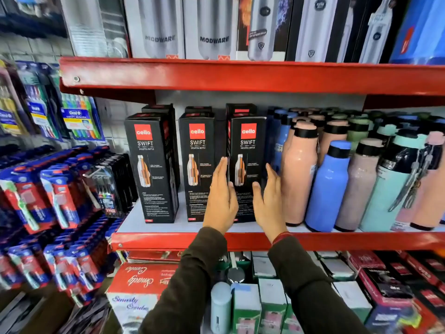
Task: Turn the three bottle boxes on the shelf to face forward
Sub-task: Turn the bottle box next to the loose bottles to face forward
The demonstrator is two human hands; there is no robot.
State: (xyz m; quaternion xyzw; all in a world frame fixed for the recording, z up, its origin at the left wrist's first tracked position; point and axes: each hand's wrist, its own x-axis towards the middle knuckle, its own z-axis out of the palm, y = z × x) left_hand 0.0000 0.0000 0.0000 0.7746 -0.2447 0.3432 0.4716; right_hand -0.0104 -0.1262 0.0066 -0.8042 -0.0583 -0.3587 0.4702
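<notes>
Three tall black bottle boxes stand upright in a row on the grey shelf board (134, 220), each showing a red logo and a bottle picture toward me: the left box (151, 165), the middle box (198, 160) and the right box (246, 153). My left hand (220, 196) is flat, fingers up, against the left side of the right box. On that box's right side my right hand (268, 201) is spread with the thumb across the lower front. Both hands flank the right box; a firm grip is not evident. More black boxes stand behind the row.
Pink, blue, lilac and mint bottles (327, 184) crowd the shelf just right of the right box. A red shelf lip (240, 75) runs overhead with silver bottle boxes above it. Toothbrush packs (55, 196) hang at left. Boxed goods (139, 285) fill the shelf below.
</notes>
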